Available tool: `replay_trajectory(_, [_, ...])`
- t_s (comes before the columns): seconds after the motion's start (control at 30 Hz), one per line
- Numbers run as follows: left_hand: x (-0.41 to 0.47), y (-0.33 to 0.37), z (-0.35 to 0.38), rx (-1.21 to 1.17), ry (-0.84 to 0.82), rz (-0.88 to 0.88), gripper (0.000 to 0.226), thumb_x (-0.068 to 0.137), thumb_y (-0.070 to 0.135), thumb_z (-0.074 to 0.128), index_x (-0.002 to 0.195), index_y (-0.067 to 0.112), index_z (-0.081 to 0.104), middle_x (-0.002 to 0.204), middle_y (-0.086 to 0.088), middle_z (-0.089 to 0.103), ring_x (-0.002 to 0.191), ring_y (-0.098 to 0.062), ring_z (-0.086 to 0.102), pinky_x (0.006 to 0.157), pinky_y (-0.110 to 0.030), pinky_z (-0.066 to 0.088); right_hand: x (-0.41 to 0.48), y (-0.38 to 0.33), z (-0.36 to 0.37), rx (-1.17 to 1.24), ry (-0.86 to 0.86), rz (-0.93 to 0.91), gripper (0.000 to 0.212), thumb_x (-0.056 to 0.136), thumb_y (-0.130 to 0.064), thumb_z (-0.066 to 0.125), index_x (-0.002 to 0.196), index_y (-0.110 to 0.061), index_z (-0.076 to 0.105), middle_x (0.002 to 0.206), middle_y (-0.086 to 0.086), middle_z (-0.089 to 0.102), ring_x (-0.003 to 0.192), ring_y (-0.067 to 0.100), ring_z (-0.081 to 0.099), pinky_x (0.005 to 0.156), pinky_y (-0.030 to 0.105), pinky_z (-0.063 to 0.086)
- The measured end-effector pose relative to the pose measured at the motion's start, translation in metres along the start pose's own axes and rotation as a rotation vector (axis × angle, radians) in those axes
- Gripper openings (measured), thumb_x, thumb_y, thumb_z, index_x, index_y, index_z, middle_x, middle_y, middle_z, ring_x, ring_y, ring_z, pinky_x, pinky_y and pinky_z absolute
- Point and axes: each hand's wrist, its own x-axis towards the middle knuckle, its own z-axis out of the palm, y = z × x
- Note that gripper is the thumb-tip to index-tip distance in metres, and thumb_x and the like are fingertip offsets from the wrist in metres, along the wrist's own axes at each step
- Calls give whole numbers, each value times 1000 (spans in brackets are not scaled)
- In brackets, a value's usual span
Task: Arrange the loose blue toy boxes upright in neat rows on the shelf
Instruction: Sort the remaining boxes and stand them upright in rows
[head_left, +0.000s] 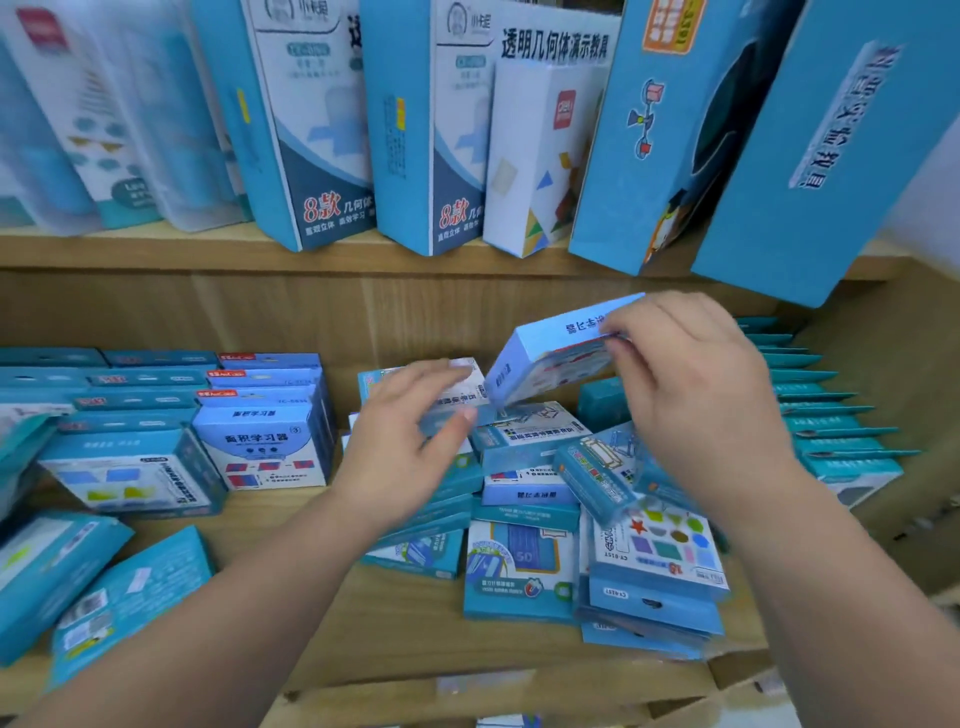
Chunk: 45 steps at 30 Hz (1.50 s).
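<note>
A loose heap of small blue toy boxes (524, 519) lies flat and tilted on the wooden shelf (374, 623), at centre right. My right hand (696, 395) pinches one light-blue box (550, 353) by its upper edge and holds it tilted above the heap. Left of that box, my left hand (410, 431) hovers over the heap with fingers spread and relaxed, holding nothing. At the left, similar boxes (260, 441) stand upright in rows. A row of thin teal boxes (821, 410) stands upright at the right.
Two blue boxes (93, 592) lie flat at the shelf's front left. On the upper shelf (208, 249) stand tall blue and white boxes (322, 124), and two large blue ones (753, 145) lean over its right end, above my right hand.
</note>
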Motion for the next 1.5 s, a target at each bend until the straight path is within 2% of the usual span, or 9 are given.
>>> replay_trajectory(0.1, [-6,23,-21,-390,-102,-136,37,93,43,58,129,47,56,134,22,58,121,7,51,94,-12,43,-2,-6,-14,159,-58,-110,14,97,-11,58,98,-3,69,103,10,66,107,27,58,100,27,41])
replay_trajectory(0.2, [-14,21,-40,-477,-316,-124,59,83,54,62,140,51,45,145,20,52,133,-4,48,112,-38,40,-1,-15,-9,337,-128,-105,17,99,-18,56,100,-8,71,112,6,63,121,25,60,101,32,46])
replay_trajectory(0.43, [-43,-12,-71,-899,-608,-323,100,71,56,81,153,21,37,144,-18,53,135,-41,46,113,-67,28,2,-82,31,932,-329,40,13,98,-25,56,100,-26,69,118,4,58,127,18,57,98,27,51])
replay_trajectory(0.63, [-65,-56,-117,-958,-425,-478,80,65,25,92,132,1,56,122,-19,68,105,-29,67,86,-35,53,9,-131,76,907,-503,111,35,96,-10,60,111,-40,70,135,-12,60,130,5,53,103,16,42])
replay_trajectory(0.8, [-69,-72,-152,-855,-191,-527,49,84,5,75,128,11,55,117,-8,74,103,-23,72,74,-26,56,23,-175,105,1126,-646,473,41,105,-2,40,113,-30,70,99,-11,75,87,7,71,70,23,55])
replay_trajectory(0.93, [-70,-92,-171,-758,-42,-527,40,89,0,68,122,20,57,108,3,77,95,-14,74,69,-22,56,27,-203,128,1184,-493,690,26,101,-21,48,113,-17,71,90,5,75,76,11,69,65,23,54])
replay_trajectory(1.07, [-70,-115,-177,-461,-39,-438,42,82,5,80,115,26,64,108,13,74,101,-8,70,84,-29,55,20,-213,150,738,-544,436,12,87,-27,77,97,-27,69,79,-20,71,72,-6,62,64,12,42])
replay_trajectory(1.3, [-70,-144,-184,101,150,-195,49,71,15,89,116,20,71,100,9,69,91,-10,65,84,-37,56,20,-218,176,382,-532,390,10,90,-23,71,85,-23,62,57,-11,49,57,7,47,56,31,30])
replay_trajectory(1.5, [-77,-163,-193,434,123,-7,43,73,15,86,114,11,73,116,-8,63,102,-31,64,78,-40,56,22,-229,204,253,-488,399,5,89,-17,70,91,-14,66,87,1,58,80,30,60,68,36,44])
